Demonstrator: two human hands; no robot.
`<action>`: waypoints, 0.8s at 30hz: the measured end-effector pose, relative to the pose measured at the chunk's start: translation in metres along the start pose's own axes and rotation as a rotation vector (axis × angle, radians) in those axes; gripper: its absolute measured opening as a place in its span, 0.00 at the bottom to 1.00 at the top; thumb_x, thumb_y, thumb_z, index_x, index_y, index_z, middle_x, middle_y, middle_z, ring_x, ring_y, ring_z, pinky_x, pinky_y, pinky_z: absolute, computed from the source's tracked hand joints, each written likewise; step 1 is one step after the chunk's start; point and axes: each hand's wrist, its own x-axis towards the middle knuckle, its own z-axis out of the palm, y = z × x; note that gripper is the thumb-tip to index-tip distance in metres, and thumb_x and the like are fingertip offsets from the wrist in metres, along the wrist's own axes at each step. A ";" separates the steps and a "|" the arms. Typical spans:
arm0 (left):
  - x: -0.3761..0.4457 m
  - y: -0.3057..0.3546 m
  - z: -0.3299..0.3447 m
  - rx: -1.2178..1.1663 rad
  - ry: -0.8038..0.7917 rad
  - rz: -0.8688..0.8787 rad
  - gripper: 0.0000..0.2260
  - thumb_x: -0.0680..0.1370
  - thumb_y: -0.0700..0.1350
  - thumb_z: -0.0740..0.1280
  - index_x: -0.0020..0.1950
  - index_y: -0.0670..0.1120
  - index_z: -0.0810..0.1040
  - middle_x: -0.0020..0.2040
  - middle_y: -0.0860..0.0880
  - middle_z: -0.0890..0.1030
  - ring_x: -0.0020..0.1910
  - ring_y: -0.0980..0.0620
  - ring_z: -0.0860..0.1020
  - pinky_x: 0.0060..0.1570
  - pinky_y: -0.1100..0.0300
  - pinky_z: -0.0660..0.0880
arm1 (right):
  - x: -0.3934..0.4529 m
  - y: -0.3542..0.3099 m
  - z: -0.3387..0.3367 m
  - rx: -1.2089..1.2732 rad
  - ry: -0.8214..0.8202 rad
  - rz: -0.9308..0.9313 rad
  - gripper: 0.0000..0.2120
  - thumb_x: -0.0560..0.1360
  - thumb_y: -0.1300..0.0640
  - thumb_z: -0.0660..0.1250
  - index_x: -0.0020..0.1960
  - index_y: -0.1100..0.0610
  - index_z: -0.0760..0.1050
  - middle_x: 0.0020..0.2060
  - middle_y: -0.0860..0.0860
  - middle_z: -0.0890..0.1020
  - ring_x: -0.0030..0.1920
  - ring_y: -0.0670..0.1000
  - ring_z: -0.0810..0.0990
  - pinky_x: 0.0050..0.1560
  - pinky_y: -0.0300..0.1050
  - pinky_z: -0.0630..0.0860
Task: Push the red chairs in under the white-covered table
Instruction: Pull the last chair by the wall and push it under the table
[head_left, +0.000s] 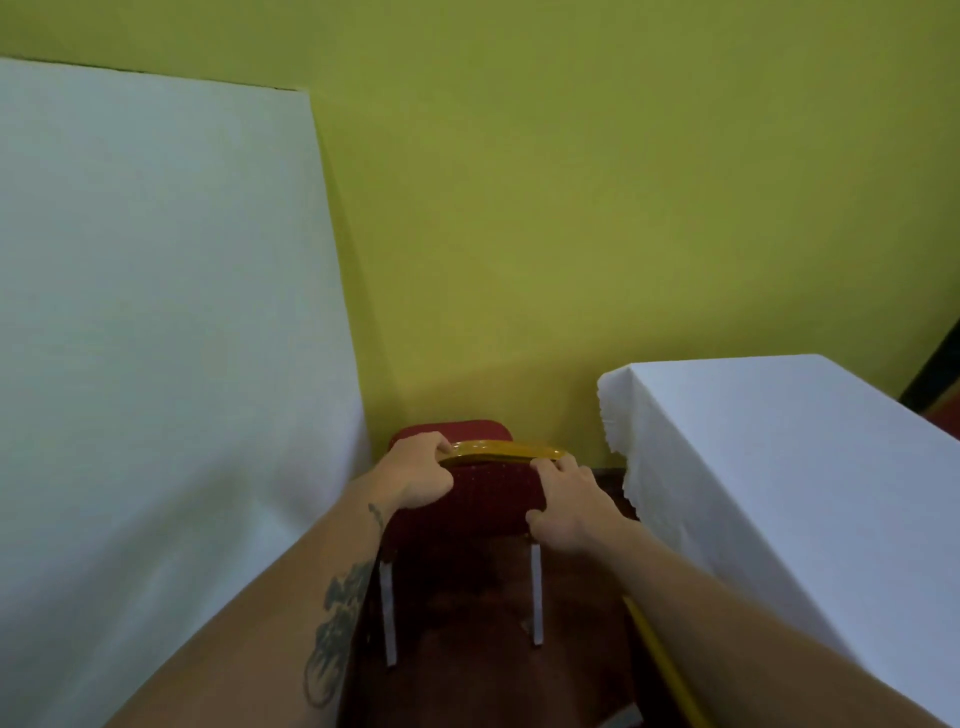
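Observation:
A red chair (488, 499) with a gold top rail and pale metal legs stands in front of me, in the gap between two white-covered tables. It faces the yellow-green wall. My left hand (415, 475) is closed over the left end of the chair's back rail. My right hand (569, 504) grips the right end of the backrest, thumb on the near side. One white-covered table (156, 312) fills the left of the view. The other white-covered table (810, 467) is to the right, its lace-edged cloth hanging beside the chair.
The yellow-green wall (597, 218) stands close behind the chair. Dark reddish-brown floor (467, 665) shows beneath it. A yellow edge of another object (665, 670) juts out low at the right, next to the right table's cloth.

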 end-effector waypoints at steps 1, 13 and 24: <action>0.007 -0.002 0.000 0.045 -0.012 -0.002 0.25 0.70 0.42 0.66 0.68 0.51 0.75 0.65 0.47 0.78 0.61 0.46 0.77 0.60 0.54 0.75 | 0.010 -0.001 0.001 -0.019 -0.003 -0.002 0.33 0.74 0.49 0.66 0.76 0.55 0.60 0.70 0.58 0.65 0.72 0.62 0.63 0.67 0.60 0.71; 0.088 0.006 0.030 0.327 -0.077 -0.059 0.15 0.66 0.44 0.63 0.49 0.55 0.79 0.47 0.50 0.81 0.54 0.42 0.81 0.59 0.43 0.76 | 0.132 0.038 0.013 -0.110 -0.146 -0.060 0.31 0.74 0.47 0.65 0.75 0.53 0.61 0.68 0.56 0.70 0.70 0.61 0.67 0.66 0.59 0.69; 0.089 -0.003 0.029 0.300 -0.150 -0.055 0.15 0.68 0.42 0.61 0.40 0.63 0.78 0.43 0.56 0.80 0.52 0.45 0.80 0.60 0.43 0.75 | 0.114 0.037 0.031 -0.274 -0.003 -0.093 0.20 0.78 0.50 0.64 0.67 0.55 0.66 0.64 0.54 0.75 0.66 0.59 0.72 0.66 0.58 0.67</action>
